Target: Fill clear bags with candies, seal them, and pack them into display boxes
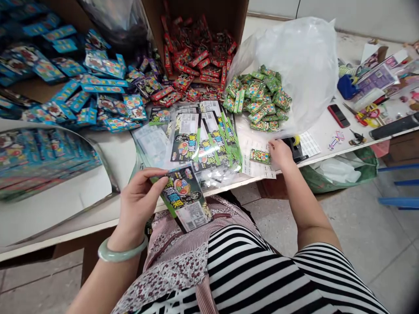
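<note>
My left hand point(142, 196) is closed on a printed packaging bag point(188, 198), black and green with yellow lettering and a white barcode panel. It tilts above my lap at the table's front edge. Over a sheet of small white labels point(262, 170), my right hand point(281, 153) has its fingertips pinched together by the sheet's right side. Whatever lies between those fingertips is too small to make out. A single green candy packet point(260, 156) rests on the label sheet, just left of my right hand. Beside that hand stands a black tape dispenser point(296, 148).
More printed bags point(186, 135) overlap mid-table. Behind them are green packets point(262, 98) by a clear plastic bag point(304, 74), a carton of red packets point(203, 56), and blue packets point(101, 87) at left. Scissors point(366, 115) and a red-black phone point(338, 115) lie right.
</note>
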Motion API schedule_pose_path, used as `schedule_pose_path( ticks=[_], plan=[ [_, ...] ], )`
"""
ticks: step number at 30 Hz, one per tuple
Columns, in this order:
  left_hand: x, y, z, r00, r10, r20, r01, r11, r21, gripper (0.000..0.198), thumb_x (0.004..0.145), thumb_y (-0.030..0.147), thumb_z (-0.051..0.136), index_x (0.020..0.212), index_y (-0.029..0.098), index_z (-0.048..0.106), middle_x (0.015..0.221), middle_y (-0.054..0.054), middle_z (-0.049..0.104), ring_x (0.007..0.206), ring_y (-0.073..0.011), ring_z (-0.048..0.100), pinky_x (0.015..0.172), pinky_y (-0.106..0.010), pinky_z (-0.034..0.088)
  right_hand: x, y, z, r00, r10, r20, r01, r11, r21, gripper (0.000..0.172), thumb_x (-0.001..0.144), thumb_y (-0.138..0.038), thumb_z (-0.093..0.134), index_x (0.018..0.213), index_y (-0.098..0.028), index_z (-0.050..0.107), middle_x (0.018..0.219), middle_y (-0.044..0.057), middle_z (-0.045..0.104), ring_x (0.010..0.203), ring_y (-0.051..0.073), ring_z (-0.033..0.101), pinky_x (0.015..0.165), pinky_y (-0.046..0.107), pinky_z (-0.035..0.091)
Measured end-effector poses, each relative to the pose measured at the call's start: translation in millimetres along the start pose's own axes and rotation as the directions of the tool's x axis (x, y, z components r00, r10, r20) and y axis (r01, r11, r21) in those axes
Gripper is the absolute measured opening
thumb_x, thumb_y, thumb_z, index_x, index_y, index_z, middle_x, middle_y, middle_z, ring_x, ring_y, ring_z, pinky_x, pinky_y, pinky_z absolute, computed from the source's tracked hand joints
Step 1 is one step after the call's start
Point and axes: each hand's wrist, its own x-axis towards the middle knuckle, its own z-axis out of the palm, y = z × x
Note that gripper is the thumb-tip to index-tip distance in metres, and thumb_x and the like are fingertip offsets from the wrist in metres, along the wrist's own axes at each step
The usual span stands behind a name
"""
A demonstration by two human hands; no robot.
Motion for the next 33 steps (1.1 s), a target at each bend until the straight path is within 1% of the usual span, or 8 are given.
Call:
schedule_pose_path(
  ticks=[8,15,19,22,25,27,30,33],
  plan=[
    [-4,19,4.3,0.993,-0.116,-0.018,0.116,0.993,-0.034,0.014,0.077,0.024,0.076,0.091,0.026,0.076,0.092,0.000,0.075,0.088,-0.0162,0.068,0.076,-0.028,0.055,-5,3,18,0.998,0.045,-0.043,-0.043,0.999,0.033,0.019,0.090,-0.024,0.058,0.099,-0.019,0.074,0.112,0.012,0.069,0.092,0.026,0.066,0.085,0.037,0.049],
    [-1,15,8.2,0.997,-0.074,0.003,0.074,0.996,-0.048,0.014,0.075,0.022,0.076,0.088,0.025,0.073,0.089,0.000,0.073,0.085,-0.0153,0.067,0.073,-0.028,0.054,-26,11,-13,0.986,0.074,-0.150,-0.016,0.935,0.355,0.013,0.085,-0.032,0.061,0.083,-0.020,0.064,0.095,0.008,0.068,0.085,0.022,0.063,0.085,0.036,0.050],
    [2,17,15.8,0.999,-0.010,0.039,0.012,0.999,-0.049,0.011,0.079,0.023,0.076,0.088,0.023,0.069,0.087,0.000,0.071,0.084,-0.0148,0.065,0.074,-0.028,0.053,-47,-49,-41,0.991,-0.105,-0.086,0.131,0.582,0.803,0.030,0.081,-0.052,0.067,0.081,-0.023,0.061,0.089,0.003,0.066,0.086,0.020,0.062,0.084,0.036,0.051],
    [-1,28,21.2,0.996,0.022,0.083,-0.019,0.999,-0.045,0.009,0.084,0.026,0.072,0.090,0.022,0.066,0.087,0.000,0.069,0.083,-0.0142,0.064,0.075,-0.028,0.053,-63,-124,-51,0.867,-0.494,0.062,0.178,0.425,0.888,0.034,0.080,-0.055,0.071,0.074,-0.022,0.063,0.099,0.005,0.068,0.097,0.020,0.063,0.091,0.037,0.049],
    [-4,37,22.8,0.993,0.044,0.111,-0.040,0.998,-0.044,0.007,0.087,0.025,0.067,0.090,0.021,0.063,0.085,0.001,0.066,0.080,-0.0131,0.062,0.074,-0.027,0.051,-72,-190,-49,0.687,-0.707,0.166,0.219,0.420,0.881,0.030,0.080,-0.049,0.073,0.073,-0.020,0.067,0.104,0.007,0.070,0.101,0.021,0.063,0.095,0.039,0.047],
    [-6,39,20.8,0.991,0.041,0.124,-0.035,0.998,-0.052,0.004,0.089,0.025,0.064,0.091,0.021,0.062,0.085,0.000,0.065,0.079,-0.0131,0.061,0.074,-0.026,0.050,-73,-220,-41,0.621,-0.754,0.214,0.252,0.451,0.856,0.026,0.078,-0.044,0.074,0.071,-0.020,0.068,0.101,0.007,0.070,0.098,0.021,0.064,0.095,0.039,0.047],
    [-8,41,15.5,0.991,0.017,0.134,-0.006,0.997,-0.081,0.005,0.092,0.023,0.058,0.093,0.020,0.061,0.089,-0.001,0.065,0.084,-0.0141,0.061,0.077,-0.028,0.049,-68,-241,-30,0.588,-0.747,0.310,0.245,0.530,0.812,0.023,0.076,-0.041,0.072,0.069,-0.020,0.067,0.091,0.005,0.071,0.084,0.018,0.063,0.084,0.037,0.049],
    [-9,41,11.4,0.990,-0.013,0.140,0.029,0.993,-0.112,0.009,0.095,0.026,0.055,0.094,0.020,0.061,0.091,-0.001,0.064,0.087,-0.0146,0.060,0.082,-0.029,0.049,-65,-246,-26,0.618,-0.679,0.396,0.217,0.632,0.744,0.021,0.075,-0.041,0.072,0.072,-0.020,0.068,0.080,0.003,0.070,0.073,0.017,0.059,0.073,0.034,0.047]
  ],
)
